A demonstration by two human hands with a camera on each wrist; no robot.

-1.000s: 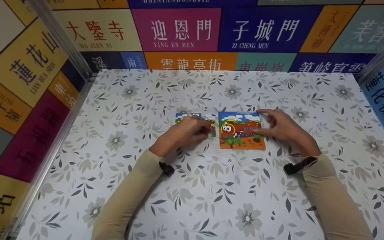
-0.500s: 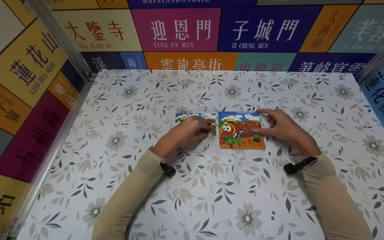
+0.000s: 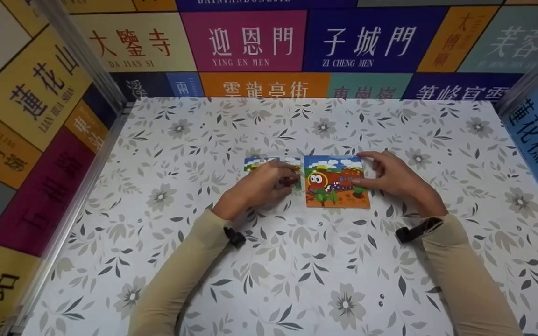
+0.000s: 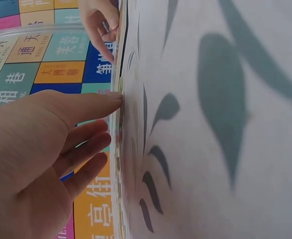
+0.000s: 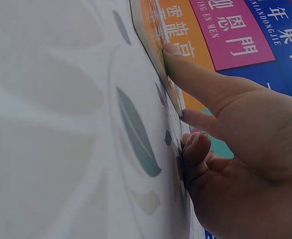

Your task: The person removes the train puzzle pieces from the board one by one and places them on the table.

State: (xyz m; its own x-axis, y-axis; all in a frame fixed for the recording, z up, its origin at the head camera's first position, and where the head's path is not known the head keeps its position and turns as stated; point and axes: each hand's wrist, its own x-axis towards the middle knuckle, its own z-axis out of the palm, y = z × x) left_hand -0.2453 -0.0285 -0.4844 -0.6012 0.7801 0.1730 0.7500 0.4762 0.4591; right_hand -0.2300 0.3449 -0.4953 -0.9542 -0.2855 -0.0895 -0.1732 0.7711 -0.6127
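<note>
My left hand (image 3: 262, 186) rests palm-down on the smaller picture card (image 3: 271, 163), fingers loosely extended over its right part so that only the blue top strip and a bit of the right edge show in the head view. From the left wrist camera my fingertips (image 4: 113, 99) lie flat against the surface (image 3: 297, 261), relaxed and not curled round anything.

My right hand (image 3: 392, 179) sits at the right edge of the train puzzle card (image 3: 336, 182), the one with a cartoon locomotive on orange ground under a blue sky. The thumb presses on the card's right part, the index finger reaches along its top right corner, and the other fingers are bent against the surface beside it. The right wrist view shows my thumb tip (image 5: 173, 50) on the card's edge.

The two cards lie flat, side by side, just apart, near the middle of the floral-patterned surface. Walls of coloured panels with Chinese characters (image 3: 250, 42) surround it.
</note>
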